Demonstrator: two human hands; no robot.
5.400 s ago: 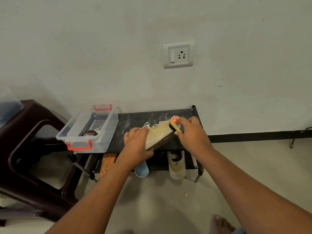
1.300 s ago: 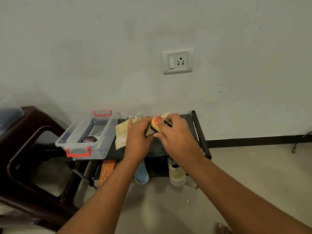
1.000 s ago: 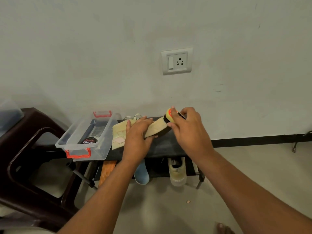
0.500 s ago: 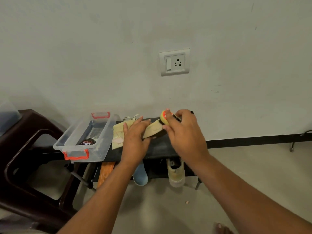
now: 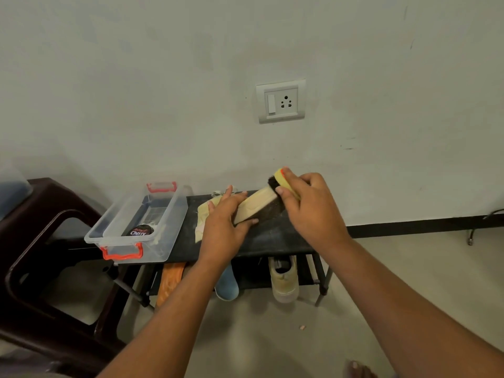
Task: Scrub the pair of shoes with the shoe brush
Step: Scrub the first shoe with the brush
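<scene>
A cream shoe (image 5: pixel 255 207) lies on its side on the black shoe rack (image 5: pixel 272 237), its pale sole facing me. My left hand (image 5: pixel 223 227) holds it around the middle, fingers curled over the sole's edge. My right hand (image 5: pixel 311 208) grips the yellow shoe brush (image 5: pixel 281 177), whose black bristles press on the far end of the sole. A second cream shoe (image 5: pixel 201 221) lies flat on the rack just left of my left hand, mostly hidden by it.
A clear plastic box with red handles (image 5: pixel 109 238) holds a black polish tin (image 5: pixel 140 231) at the rack's left end. Under the top shelf sit a cream shoe (image 5: pixel 283 279), a blue sole (image 5: pixel 227 286) and an orange sole (image 5: pixel 169 282). A dark brown plastic chair (image 5: pixel 41 257) stands left.
My right hand moves the brush back and forth along the sole; it now sits at the far right end, lifted slightly. My left hand keeps holding the shoe.
</scene>
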